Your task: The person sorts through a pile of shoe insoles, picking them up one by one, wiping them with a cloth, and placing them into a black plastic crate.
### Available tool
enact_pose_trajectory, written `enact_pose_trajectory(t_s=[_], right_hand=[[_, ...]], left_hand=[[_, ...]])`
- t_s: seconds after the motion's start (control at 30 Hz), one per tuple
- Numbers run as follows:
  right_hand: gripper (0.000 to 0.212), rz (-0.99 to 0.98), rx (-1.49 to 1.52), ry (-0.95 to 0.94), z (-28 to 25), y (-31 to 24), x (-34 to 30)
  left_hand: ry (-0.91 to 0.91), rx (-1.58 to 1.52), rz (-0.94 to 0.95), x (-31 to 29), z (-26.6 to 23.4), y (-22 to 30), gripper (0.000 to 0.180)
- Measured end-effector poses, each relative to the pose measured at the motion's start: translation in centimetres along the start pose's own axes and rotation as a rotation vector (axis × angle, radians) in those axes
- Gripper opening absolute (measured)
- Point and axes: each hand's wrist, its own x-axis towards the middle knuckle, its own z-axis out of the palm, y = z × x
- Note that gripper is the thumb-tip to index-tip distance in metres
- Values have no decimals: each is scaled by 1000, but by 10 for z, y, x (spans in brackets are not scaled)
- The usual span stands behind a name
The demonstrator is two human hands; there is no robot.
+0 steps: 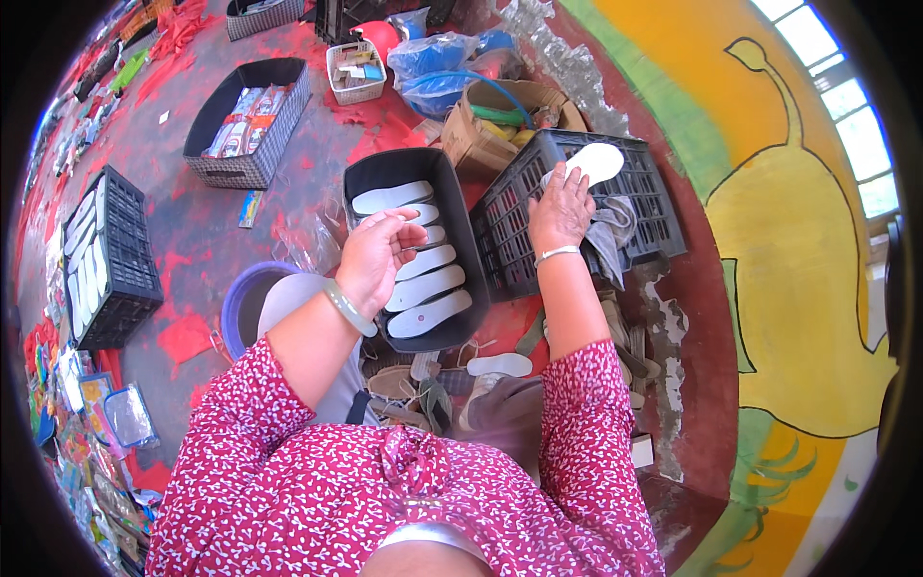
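My right hand (561, 212) is at the black plastic crate (514, 236) on the right, its fingers over the near end of a white shoe insole (600, 162). Whether the thumb is under the insole is hidden. Over the dark fabric bin (452, 332) in the middle hovers my left hand (383, 252), fingers half curled and apart, with nothing visible in them. Inside that bin several white insoles (430, 314) lie in a row, and the left hand covers part of them. Grey cloth (611, 231) hangs over the crate's near side.
A purple tub (236, 313) stands left of my knee. Loose shoes (435, 404) and another insole (500, 365) lie by my legs. Further left are a crate of insoles (120, 288) and a checked bin (274, 135) of packages. A cardboard box (471, 144) sits behind, beside the painted wall (808, 317).
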Motion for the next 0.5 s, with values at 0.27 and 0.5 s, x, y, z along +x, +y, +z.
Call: enact_pose_trajectory(t_s=[0.27,0.5], right_hand=[[36,-198,353,434,-33,26,-11],[34,-572,723,474,-105,-23,-130]], left_hand=[[-15,111,-8,1,-2,-8,20],[-382,-229,-181,-11,22,-6,63]])
